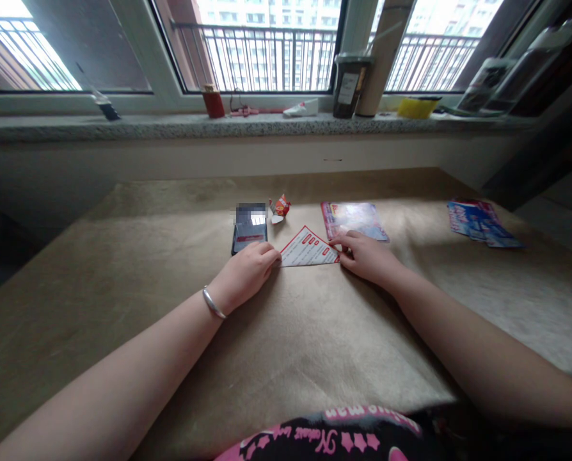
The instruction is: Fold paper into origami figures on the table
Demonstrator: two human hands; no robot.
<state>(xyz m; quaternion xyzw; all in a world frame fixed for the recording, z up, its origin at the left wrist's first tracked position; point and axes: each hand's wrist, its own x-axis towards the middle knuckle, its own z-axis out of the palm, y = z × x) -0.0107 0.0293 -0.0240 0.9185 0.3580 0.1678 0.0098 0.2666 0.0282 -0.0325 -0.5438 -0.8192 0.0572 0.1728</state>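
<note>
A sheet of paper folded into a triangle (309,251), white with red edges and red printed labels, lies on the table between my hands with its peak pointing away from me. My left hand (251,272), a silver bangle at its wrist, pinches the left corner. At the right corner, my right hand (363,256) has thumb and fingers closed on the paper. Just beyond my left hand rests a smartphone (250,225). Close to the phone stands a small folded red-and-orange paper piece (281,209). A pink-and-purple printed sheet (356,221) lies behind my right hand.
Several blue-and-red printed packets (482,224) lie at the table's right. Behind the table, a granite windowsill (267,128) carries a red container (213,102), a dark lidded cup (350,86) and a yellow item (416,107). The brown table (309,333) reaches to my body.
</note>
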